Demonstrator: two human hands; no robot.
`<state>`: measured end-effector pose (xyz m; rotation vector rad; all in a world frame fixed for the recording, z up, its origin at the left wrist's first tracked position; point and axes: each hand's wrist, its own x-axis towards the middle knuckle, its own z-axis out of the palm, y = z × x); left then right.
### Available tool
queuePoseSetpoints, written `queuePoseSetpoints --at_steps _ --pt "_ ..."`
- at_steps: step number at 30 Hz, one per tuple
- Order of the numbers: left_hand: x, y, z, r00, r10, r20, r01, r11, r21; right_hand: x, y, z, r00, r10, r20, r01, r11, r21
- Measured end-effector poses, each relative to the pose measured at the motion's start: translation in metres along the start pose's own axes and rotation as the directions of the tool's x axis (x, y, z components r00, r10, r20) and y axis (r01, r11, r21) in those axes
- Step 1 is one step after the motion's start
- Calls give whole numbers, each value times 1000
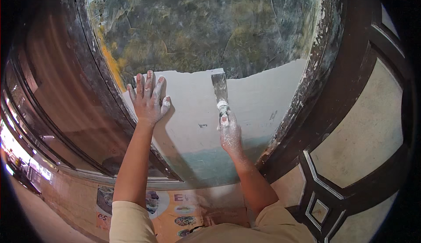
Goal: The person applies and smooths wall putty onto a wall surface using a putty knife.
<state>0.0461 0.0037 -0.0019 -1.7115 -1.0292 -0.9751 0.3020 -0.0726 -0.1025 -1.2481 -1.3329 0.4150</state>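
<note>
My right hand (pixel 230 134) is closed round the handle of a putty knife (pixel 220 89), whose broad metal blade points up the wall. The blade's tip lies at the upper edge of a white coat (pixel 193 111), just below a dark, mottled grey-green and yellowish wall surface (pixel 197 28). Fingers spread, my left hand (pixel 150 98) rests flat on the wall near the left end of that edge. White powder or filler dusts both hands. Lower down, the white fades into a pale blue-green band (pixel 210 166).
Dark worn frames with flaking paint (pixel 302 98) border the wall panel on both sides. To the right stands dark woodwork with pale panels (pixel 359 124). A brown glossy panel (pixel 74 93) is at left. Printed sheets (pixel 175 212) lie below on the floor.
</note>
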Motion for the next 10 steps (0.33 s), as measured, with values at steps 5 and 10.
queuePoseSetpoints --at_steps 5,10 --pt "2 5 1 999 -23 -28 21 997 -69 -17 50 3 997 52 53 -51 999 -14" --pt "-3 2 -2 1000 -30 8 30 998 -57 5 -28 -14 998 12 62 -13 1000 10"
